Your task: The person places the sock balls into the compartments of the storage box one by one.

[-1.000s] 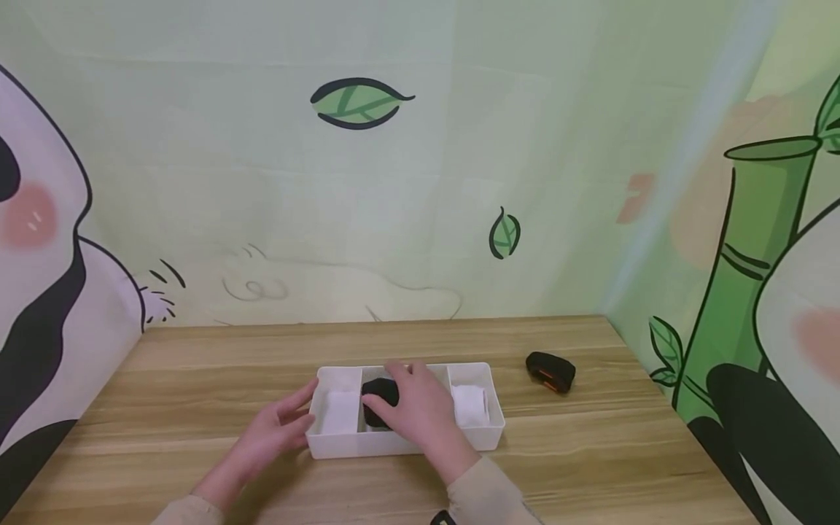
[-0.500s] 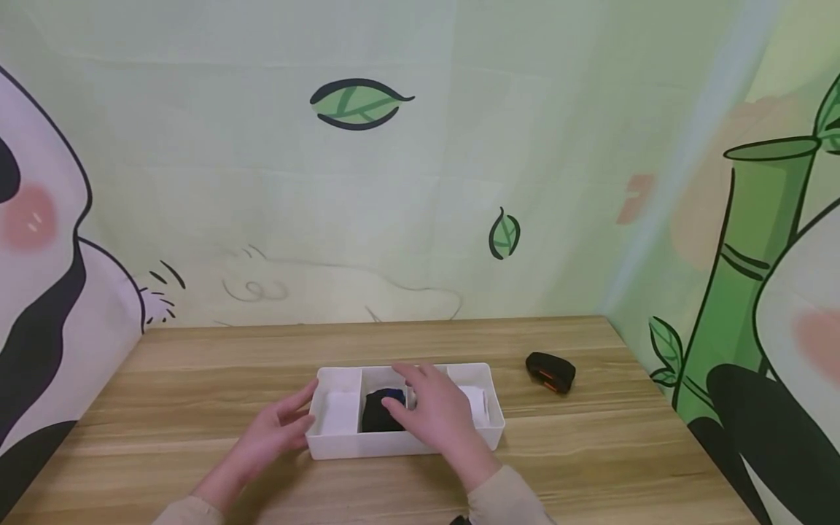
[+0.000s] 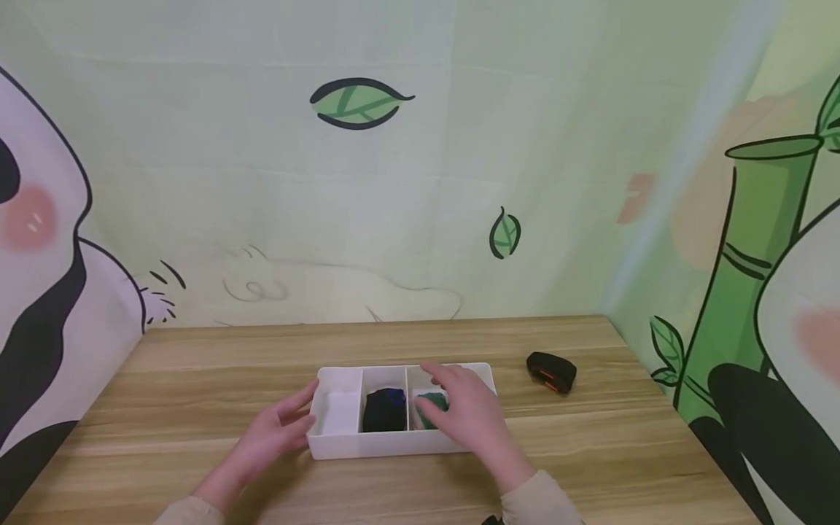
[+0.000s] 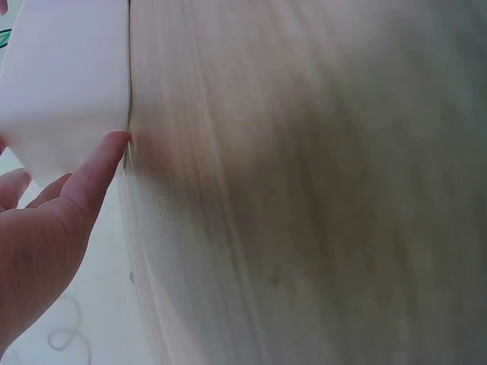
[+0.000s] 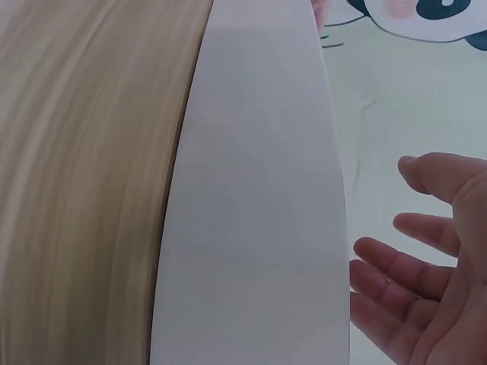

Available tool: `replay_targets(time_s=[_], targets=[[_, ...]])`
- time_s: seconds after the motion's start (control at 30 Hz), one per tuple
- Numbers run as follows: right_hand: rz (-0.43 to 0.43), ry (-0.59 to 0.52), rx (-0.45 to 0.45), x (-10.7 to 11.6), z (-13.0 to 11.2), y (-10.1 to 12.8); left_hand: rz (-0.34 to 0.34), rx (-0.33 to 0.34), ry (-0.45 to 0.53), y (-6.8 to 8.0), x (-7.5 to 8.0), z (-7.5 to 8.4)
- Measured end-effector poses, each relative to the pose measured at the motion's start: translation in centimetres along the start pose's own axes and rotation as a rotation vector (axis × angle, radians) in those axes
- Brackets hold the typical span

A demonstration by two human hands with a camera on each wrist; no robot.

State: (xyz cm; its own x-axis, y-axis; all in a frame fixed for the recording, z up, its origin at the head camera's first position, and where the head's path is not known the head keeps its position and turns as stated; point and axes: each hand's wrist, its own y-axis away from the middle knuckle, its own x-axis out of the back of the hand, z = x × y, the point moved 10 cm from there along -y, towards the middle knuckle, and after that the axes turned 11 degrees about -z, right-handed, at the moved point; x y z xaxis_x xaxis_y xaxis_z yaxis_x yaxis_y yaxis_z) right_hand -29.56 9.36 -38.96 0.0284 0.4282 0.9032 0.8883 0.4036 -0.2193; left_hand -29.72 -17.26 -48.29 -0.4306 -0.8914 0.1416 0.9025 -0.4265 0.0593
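A long white divided tray (image 3: pixel 357 445) rests on the table. One compartment holds a black folded cloth bundle (image 3: pixel 383 413) with a blue patch; beside it, a green bundle (image 3: pixel 433 400) shows partly under my right hand. My left hand (image 3: pixel 278 429) touches the tray's left end with extended fingers; in the left wrist view the thumb (image 4: pixel 103 163) lies against its lower edge. Over the right part of the tray hovers my right hand (image 3: pixel 469 408), thumb and fingers spread and loosely bent. The right wrist view shows nothing held in that hand (image 5: pixel 445 281). It hides the right-end compartment.
A black band-like object (image 3: pixel 551 372) with orange marks lies on the wooden table (image 3: pixel 590 452), back right of the tray. A printed backdrop (image 3: pixel 420 182) with leaves and pandas stands behind the table.
My right hand has moved right, from over the black bundle to over the green one and the right end, uncovering the black bundle. My left hand and the tray have stayed put.
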Motion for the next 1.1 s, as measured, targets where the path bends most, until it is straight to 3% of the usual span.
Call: replay_targets(time_s=[0.3,0.63,1.1], targets=[[-0.030,-0.065,0.088,1.0,2.5,1.3,0.019,0.024,-0.008,0.0,0.1,-0.3],[-0.061,-0.029,0.195,2.1,4.5,3.1,0.004,0.008,0.007,0.1,0.1,-0.1],[0.049,0.047,0.289,4.2,6.4,4.9,-0.005,0.001,0.011,0.0,0.0,-0.1]])
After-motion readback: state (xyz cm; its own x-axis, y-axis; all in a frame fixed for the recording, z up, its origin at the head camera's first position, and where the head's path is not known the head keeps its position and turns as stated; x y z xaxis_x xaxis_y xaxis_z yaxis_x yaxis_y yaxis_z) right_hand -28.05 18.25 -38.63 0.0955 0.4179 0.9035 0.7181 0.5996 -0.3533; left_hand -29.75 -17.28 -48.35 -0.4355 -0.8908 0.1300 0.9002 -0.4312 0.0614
